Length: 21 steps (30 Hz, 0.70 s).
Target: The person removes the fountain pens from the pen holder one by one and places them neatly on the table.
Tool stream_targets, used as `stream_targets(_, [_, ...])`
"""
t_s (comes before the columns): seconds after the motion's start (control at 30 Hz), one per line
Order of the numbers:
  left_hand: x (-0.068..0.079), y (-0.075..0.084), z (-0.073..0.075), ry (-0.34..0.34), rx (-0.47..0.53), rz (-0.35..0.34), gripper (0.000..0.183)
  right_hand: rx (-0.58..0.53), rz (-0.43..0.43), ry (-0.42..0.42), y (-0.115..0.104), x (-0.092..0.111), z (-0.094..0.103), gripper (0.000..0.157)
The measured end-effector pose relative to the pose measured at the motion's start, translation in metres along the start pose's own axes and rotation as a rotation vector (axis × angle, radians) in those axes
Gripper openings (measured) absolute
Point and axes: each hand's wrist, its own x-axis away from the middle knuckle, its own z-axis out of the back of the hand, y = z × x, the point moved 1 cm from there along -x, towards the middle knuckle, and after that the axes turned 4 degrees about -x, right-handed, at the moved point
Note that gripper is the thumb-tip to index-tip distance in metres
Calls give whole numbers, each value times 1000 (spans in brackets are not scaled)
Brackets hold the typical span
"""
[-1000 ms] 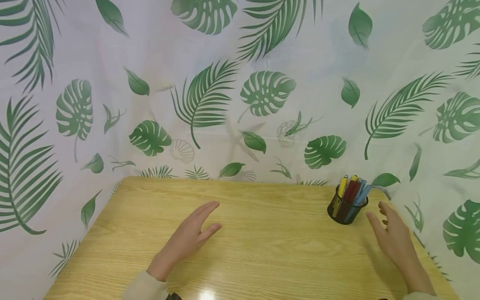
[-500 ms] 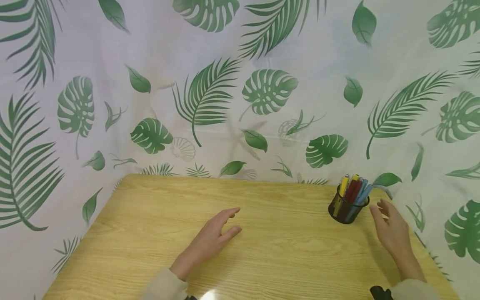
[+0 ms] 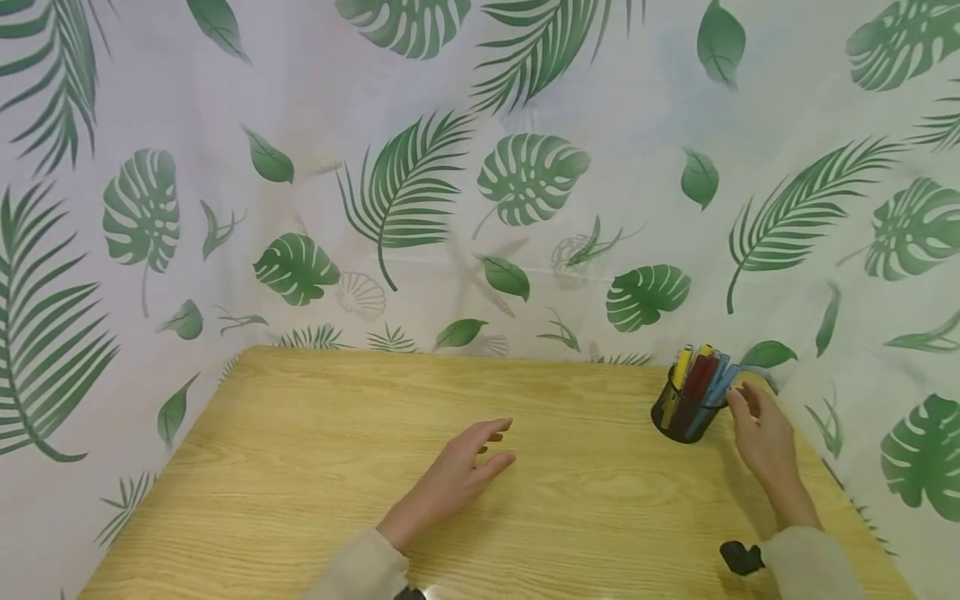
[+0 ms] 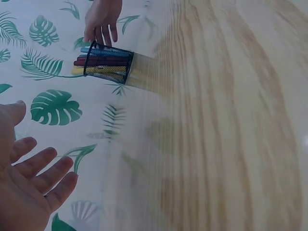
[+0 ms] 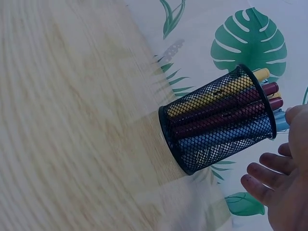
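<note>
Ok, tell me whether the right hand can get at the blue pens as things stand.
Most likely yes: the right hand is beside the mesh cup and the blue pens stick out of its top on that hand's side, with nothing visible in between.

Desk-like spot, room type unclear: wood-grain table before you, leaf-print backdrop far, left and right, mesh cup with pens far right.

Yellow wood-grain table viewed forward-down from head; black cylindrical mesh cup shared by sideways-turned wrist views, nearer in right.
</note>
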Motion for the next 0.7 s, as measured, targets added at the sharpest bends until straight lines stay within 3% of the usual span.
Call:
stream_targets(0.43, [-22,9,-35,64,130,37,52,-110,-41,-36,1,-2,-11,62])
stream_targets(0.7, [-29,12,-52,107,201,86,48,-141,-81,-7,-2,-6,-18,60])
